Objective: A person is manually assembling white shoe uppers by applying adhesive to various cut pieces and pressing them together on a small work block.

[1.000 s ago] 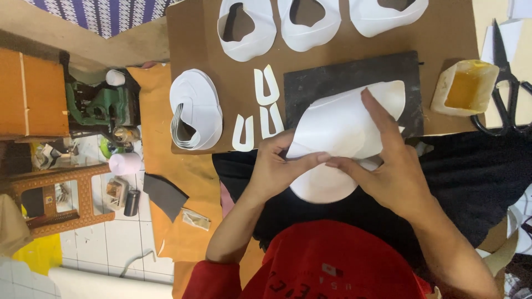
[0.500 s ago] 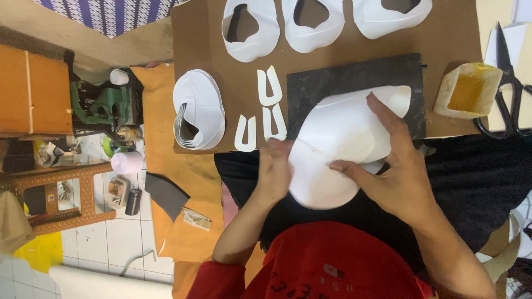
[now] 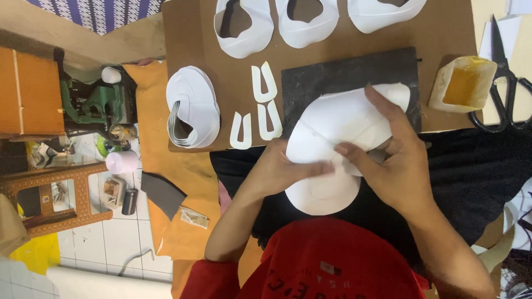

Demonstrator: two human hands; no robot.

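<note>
Both my hands hold a large curved white cut piece (image 3: 338, 124) over my lap, at the near edge of a dark stone slab (image 3: 343, 75). My left hand (image 3: 282, 169) grips its lower left side, fingers pressed onto the sheet. My right hand (image 3: 388, 152) pinches it from the right, with the index finger stretched up along its top. The rounded lower end of the white piece (image 3: 321, 196) hangs below my hands.
On the brown board (image 3: 194, 33) lie a stack of white cut pieces (image 3: 191, 105), three small U-shaped white strips (image 3: 260, 105) and more white shapes (image 3: 244, 25) at the far edge. A tub of yellow glue (image 3: 463, 83) and black scissors (image 3: 501, 83) sit right. A green machine (image 3: 94, 102) stands on the floor left.
My left hand has slid inward onto the white piece and my right index finger has shifted along its top. The piece sits slightly differently folded between my hands.
</note>
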